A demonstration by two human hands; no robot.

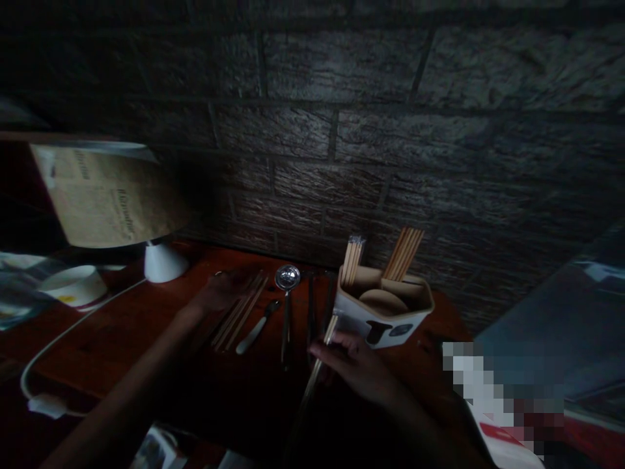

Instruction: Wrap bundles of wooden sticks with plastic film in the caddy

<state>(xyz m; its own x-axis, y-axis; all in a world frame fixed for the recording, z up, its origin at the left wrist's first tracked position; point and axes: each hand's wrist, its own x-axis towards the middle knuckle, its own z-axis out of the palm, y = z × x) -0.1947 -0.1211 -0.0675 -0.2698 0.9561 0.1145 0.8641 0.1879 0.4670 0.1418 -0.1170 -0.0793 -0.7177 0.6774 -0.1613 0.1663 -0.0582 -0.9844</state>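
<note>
hands apart. right hand [361, 366] pinches wrapped chopsticks [317, 371], near side of utensil caddy [359, 319]. left hand [222, 292] at chopstick row [247, 314], left of ladle [287, 279]; can't tell its grip.

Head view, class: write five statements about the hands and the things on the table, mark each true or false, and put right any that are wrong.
1. The right hand holds slim sticks. True.
2. The round-headed metal utensil lies left of the white-handled spoon. False: it lies to the spoon's right.
3. Two bundles of sticks poke up out of the holder. True.
4. The lamp stands on the right side of the view. False: it stands on the left.
5. The left hand is holding the lamp's shade. False: the left hand is by the row of sticks lying on the table.
</note>
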